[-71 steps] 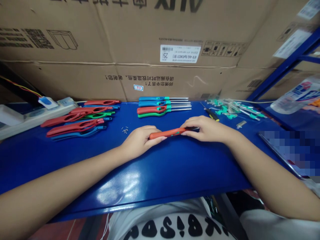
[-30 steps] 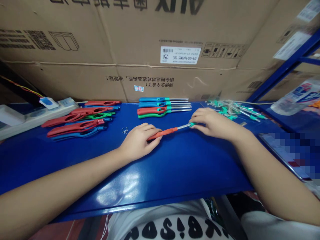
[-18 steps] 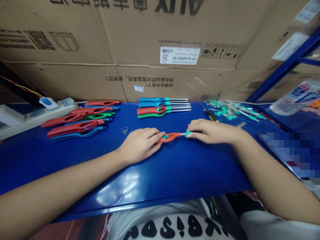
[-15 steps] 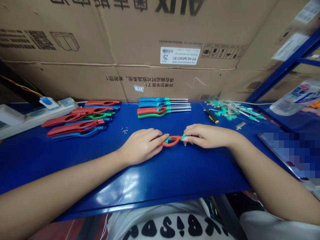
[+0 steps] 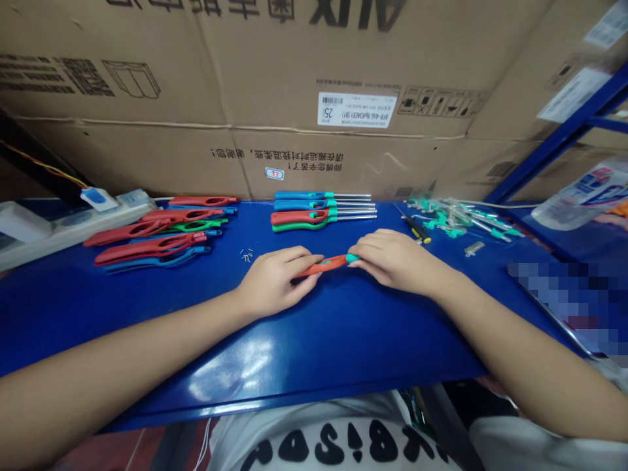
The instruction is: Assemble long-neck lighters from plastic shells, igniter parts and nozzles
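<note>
Between my hands, above the blue table (image 5: 353,340), is an orange-red long-nosed lighter (image 5: 330,264) with green parts. My left hand (image 5: 280,278) wraps around its handle, whose far end is hidden in the palm. Fingers of my right hand (image 5: 395,261) close at the green collar (image 5: 351,258); the metal tube beyond it is hidden by that hand. The lighter is turned so that its edge faces me. Several finished-looking lighters (image 5: 301,219) with metal tubes lie in a row behind my hands. Tiny screws (image 5: 246,255) are scattered beyond my left hand.
Several lighter handles (image 5: 152,248) are piled at left beside a white power strip (image 5: 78,229). A black-and-yellow screwdriver (image 5: 417,230) and a heap of green-and-metal nozzle parts (image 5: 458,219) lie at right. A large cardboard box (image 5: 275,78) stands behind; a blue frame (image 5: 554,127) is at right.
The lighter has been rolled, so its loop opening no longer faces me. My right hand has shifted slightly left and up, and now covers more around the green collar.
</note>
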A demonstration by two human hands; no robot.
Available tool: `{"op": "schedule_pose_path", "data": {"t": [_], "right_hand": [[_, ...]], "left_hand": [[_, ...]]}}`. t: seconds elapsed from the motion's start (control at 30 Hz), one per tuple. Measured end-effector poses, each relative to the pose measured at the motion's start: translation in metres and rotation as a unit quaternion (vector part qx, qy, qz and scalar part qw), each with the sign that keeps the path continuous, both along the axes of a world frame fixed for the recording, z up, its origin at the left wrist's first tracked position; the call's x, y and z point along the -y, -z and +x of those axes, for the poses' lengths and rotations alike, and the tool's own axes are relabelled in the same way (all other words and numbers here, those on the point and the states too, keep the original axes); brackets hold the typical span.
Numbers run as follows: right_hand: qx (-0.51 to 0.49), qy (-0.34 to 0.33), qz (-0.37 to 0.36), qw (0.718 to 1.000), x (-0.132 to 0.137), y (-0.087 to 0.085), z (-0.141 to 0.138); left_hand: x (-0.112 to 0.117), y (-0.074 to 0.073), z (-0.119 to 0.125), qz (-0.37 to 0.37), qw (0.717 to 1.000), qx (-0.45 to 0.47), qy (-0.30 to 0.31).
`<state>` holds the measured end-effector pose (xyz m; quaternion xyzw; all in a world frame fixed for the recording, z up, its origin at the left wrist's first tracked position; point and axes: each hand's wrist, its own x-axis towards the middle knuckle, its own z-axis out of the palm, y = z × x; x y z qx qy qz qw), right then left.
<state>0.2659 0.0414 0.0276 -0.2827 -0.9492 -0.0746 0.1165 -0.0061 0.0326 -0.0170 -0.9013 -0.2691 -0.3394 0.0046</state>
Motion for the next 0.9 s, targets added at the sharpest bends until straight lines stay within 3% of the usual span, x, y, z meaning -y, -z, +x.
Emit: {"op": "schedule_pose_path", "data": {"t": [0.17,0.37,0.5,0.6,0.7,0.8,0.9], "right_hand": [[-0.007,-0.045,0.089,0.995,0.000,0.010,-0.006],[-0.044,-0.063,0.134,0.988,-0.001,0.017,-0.010],[-0.043,-0.063,0.125,0.989,-0.001,0.020,-0.009],[-0.033,-0.053,0.086,0.994,-0.001,0.021,-0.010],[-0.015,-0.012,-0.011,1.000,-0.002,0.020,-0.010],[-0.021,0.049,-0.140,0.989,-0.005,0.014,-0.006],[-0.034,0.097,-0.206,0.973,-0.012,0.010,0.005]], "left_hand": [[0.001,0.000,-0.002,0.071,0.997,-0.011,-0.009],[0.001,0.001,-0.004,0.004,1.000,0.022,0.003],[0.001,0.000,-0.004,0.021,1.000,0.010,-0.004],[0.003,0.000,-0.003,0.054,0.998,-0.026,-0.014],[0.003,0.000,0.000,0.059,0.995,-0.071,-0.028],[0.002,-0.002,0.003,0.012,0.994,-0.100,-0.038],[0.001,-0.006,0.005,-0.044,0.991,-0.115,-0.046]]}}
